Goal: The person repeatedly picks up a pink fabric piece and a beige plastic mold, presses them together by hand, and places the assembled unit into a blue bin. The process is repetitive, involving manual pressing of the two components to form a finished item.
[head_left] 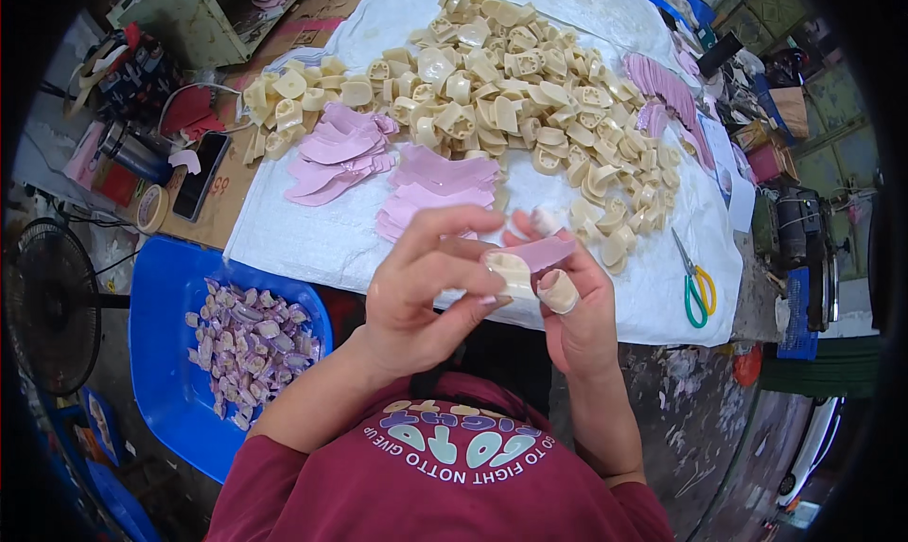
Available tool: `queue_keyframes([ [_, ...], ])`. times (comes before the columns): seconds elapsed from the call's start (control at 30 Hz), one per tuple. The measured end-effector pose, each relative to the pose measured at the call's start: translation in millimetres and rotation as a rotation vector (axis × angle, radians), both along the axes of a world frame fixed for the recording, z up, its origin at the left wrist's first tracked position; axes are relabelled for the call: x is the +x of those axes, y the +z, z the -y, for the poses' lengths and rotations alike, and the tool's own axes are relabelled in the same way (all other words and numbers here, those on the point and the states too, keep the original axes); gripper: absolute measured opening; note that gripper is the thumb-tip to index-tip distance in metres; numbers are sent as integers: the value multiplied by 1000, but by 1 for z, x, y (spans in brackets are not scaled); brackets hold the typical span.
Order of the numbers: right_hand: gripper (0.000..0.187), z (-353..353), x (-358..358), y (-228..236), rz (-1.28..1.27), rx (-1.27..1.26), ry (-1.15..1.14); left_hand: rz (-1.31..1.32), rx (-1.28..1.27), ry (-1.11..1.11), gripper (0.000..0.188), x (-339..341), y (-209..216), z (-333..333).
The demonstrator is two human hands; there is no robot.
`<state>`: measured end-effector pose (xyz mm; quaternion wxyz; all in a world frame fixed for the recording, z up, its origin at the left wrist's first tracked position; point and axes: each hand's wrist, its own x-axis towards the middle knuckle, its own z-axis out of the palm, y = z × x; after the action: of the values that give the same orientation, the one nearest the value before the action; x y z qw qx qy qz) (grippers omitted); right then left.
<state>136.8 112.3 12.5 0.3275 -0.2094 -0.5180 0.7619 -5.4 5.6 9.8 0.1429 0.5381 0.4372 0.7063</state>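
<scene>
- Pinching a cream heel-shaped piece (509, 274) between thumb and fingers, the left hand (421, 291) is on the person's side of the large heap of cream heel pieces (501, 93).
- The right hand (584, 305) is half curled just beside it, on the same side of the heap, and a pink strip (549, 253) lies across its fingers; its thumb and one finger wear pale covers (558, 292).
- The strip meets the heel-shaped piece at one end; probably the right thumb also supports this piece, but the fingers hide the contact.
- Two stacks of pink cut sheets (339, 159) lie at the near edge of the heap, toward its left part.
- More pink pieces (673, 97) spread along the right edge of the heap.
- Scissors (690, 265) with green and yellow handles rest to the right of the heap's near end.
- A white cloth (284, 235) is under the heap.
- A blue basin (159, 362), left of the heap and nearer to the person, contains many purple-and-cream pieces (251, 348).
- A dark phone (201, 176) lies left of the heap.
</scene>
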Motion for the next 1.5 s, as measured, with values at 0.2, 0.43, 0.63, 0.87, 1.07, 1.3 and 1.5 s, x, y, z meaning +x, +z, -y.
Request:
queue_keyframes([
  [0.2, 22, -1, 16, 18, -68, -124, 99, -376, 57, 96, 24, -1, 14, 2],
  [0.43, 24, 6, 11, 21, 113, 85, 51, -497, -97, 216, 30, 6, 10, -1],
  [0.63, 21, 8, -4, 20, 409, 741, -10, -466, -183, 357, 19, 11, -10, -13],
  [0.87, 21, 10, -11, 3, 153, 289, -75, -224, -157, 343, 23, 9, -18, -19],
  [1.07, 29, -4, -9, -5, 408, 881, -69, -375, -223, 378, 20, 9, -15, -17],
  [1.3, 27, -27, -6, -3, 99, 340, 157, 400, -261, -93, 8, 8, -17, -16],
  [1.5, 15, -10, -12, -8, 80, 430, -56, 486, -247, -86, 5, 17, -17, -13],
])
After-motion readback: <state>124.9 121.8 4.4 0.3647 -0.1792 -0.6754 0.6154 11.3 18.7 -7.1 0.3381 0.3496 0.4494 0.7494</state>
